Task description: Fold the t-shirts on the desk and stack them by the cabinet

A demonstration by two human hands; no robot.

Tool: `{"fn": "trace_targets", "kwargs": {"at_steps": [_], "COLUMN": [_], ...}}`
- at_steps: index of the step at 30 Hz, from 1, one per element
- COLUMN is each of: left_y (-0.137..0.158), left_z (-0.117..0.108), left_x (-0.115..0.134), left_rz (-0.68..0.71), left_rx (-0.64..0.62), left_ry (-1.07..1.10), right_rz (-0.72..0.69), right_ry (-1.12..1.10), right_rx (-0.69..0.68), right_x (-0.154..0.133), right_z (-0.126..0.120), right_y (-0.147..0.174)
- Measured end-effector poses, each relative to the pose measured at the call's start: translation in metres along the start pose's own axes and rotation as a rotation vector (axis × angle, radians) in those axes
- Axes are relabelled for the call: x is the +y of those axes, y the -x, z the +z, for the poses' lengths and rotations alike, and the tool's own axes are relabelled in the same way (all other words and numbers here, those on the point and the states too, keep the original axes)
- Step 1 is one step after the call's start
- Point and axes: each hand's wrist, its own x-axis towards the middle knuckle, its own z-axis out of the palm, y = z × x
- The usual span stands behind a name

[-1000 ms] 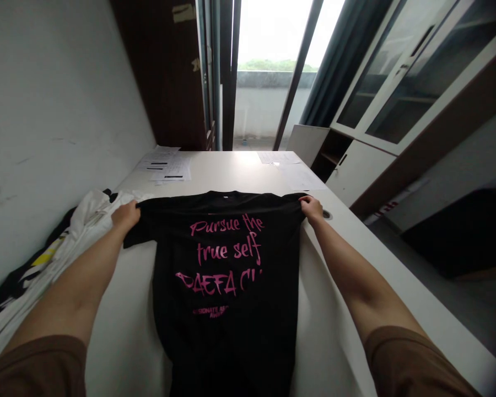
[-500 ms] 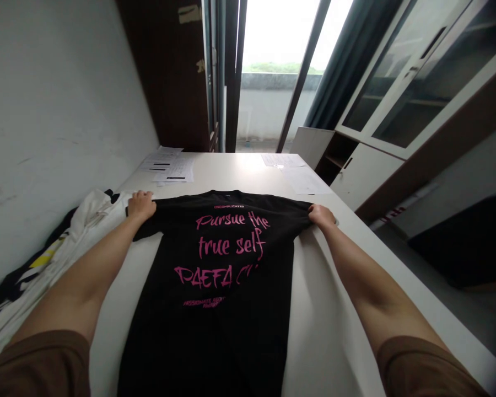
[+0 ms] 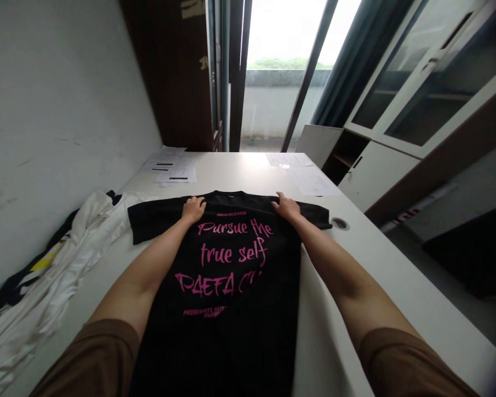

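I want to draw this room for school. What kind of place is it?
Probably an office or workroom. There's a big white desk, sheets of paper lying on it, and a white cabinet with glass doors on the right.

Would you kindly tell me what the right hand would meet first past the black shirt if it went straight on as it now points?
Beyond the shirt, the right hand would likely meet the white table, though depth is hard to judge.
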Motion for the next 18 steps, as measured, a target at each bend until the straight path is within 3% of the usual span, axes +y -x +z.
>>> {"fn": "trace_targets", "kwargs": {"at_steps": [5, 11, 18], "left_y": [0.009, -0.009, -0.025], "left_z": [0.014, 0.009, 0.023], "left_x": [0.011, 0.001, 0.027], "left_rz": [-0.071, -0.174, -0.036], "left_rx": [-0.048, -0.133, -0.037], "left_ry": [0.009, -0.002, -0.006], "right_rz": [-0.007, -0.023, -0.053], "right_ry": [-0.006, 0.035, 0.125], "right_rx": [-0.105, -0.249, -0.076], "right_x": [-0.020, -0.029, -0.042], "right_z": [0.003, 0.004, 0.010], "right_y": [-0.025, -0.034, -0.027]}}
